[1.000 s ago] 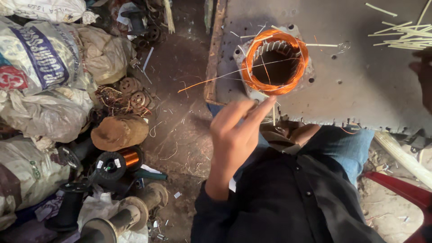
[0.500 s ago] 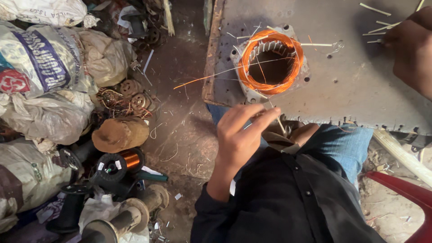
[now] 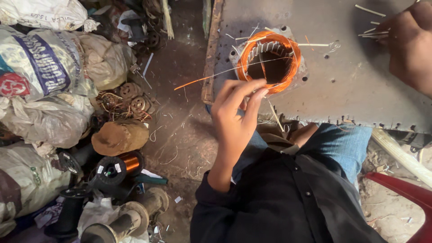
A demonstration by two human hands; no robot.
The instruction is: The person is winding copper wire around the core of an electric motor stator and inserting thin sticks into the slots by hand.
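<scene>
A motor stator with a bright copper winding (image 3: 270, 60) sits in a grey metal work plate (image 3: 342, 90). My left hand (image 3: 234, 119) reaches up to the winding's near rim, thumb and fingers pinched together at the upper end of a thin pale stick (image 3: 275, 116). A loose copper strand (image 3: 198, 81) runs from the winding out to the left past the plate's edge. My right hand (image 3: 411, 45) is at the top right, fingers curled over a small scatter of pale sticks (image 3: 371, 32); its grip is hidden.
Stuffed sacks (image 3: 40, 67) line the left side. Wire spools, one with copper wire (image 3: 118, 166), and old coils (image 3: 130, 99) lie on the dirt floor. A wooden strip (image 3: 210, 58) edges the plate. A red chair part (image 3: 405, 189) is at lower right.
My left hand has moved up from below the plate edge to the winding's near rim. My right hand has come in from the right edge to the sticks.
</scene>
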